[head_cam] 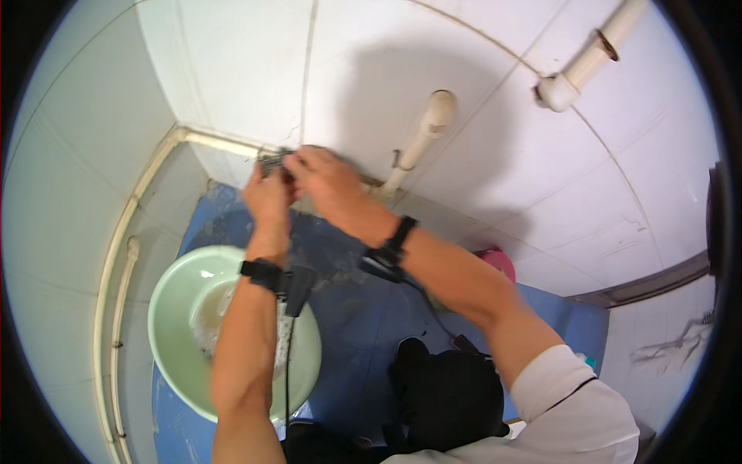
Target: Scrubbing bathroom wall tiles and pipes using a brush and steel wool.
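Observation:
My left hand (266,194) and my right hand (330,182) meet low against the white tiled wall, just right of the corner. Between their fingers is a dark grey, rough-looking object (269,162), blurred and partly covered, so its exact kind is unclear. My left thumb presses on its front, while the right fingers grip its right end. A pale pipe (223,142) runs along the wall up to this spot. Below my left forearm, a light green plastic basin (174,325) stands on the blue floor with cloudy, foamy water (211,313) in it.
Pale pipes run down the left wall (119,290) and stick out of the wall ahead (426,130). A pink object (498,264) stands behind my right forearm. Black wrist devices (388,255) trail cables (288,371). My dark shoe (411,350) is on the blue floor (359,313).

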The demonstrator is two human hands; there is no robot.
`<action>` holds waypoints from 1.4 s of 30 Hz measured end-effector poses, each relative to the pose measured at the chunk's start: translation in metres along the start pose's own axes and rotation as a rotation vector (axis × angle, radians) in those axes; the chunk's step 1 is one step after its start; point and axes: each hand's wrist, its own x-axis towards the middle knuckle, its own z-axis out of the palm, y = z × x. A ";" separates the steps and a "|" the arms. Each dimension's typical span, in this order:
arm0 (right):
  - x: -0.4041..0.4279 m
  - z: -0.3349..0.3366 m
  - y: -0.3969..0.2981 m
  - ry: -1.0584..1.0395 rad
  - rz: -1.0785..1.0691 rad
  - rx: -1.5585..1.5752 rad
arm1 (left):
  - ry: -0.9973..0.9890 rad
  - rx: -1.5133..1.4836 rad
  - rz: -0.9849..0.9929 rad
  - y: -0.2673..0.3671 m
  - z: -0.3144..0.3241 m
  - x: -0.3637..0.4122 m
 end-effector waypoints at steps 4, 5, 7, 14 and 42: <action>-0.054 -0.053 0.018 -0.070 0.109 -0.135 | -0.220 0.098 -0.163 -0.016 0.043 -0.053; -0.064 -0.059 0.021 -0.085 0.103 -0.154 | -0.250 0.070 -0.206 -0.017 0.051 -0.064; -0.060 -0.062 0.014 -0.099 0.096 -0.171 | -0.213 -0.010 -0.308 -0.018 0.054 -0.070; 0.029 0.011 -0.001 -0.096 0.004 -0.068 | 0.004 -0.216 -0.264 0.002 0.007 0.004; 0.085 0.047 -0.010 0.090 -0.112 0.105 | 0.025 0.436 0.457 0.056 -0.027 0.016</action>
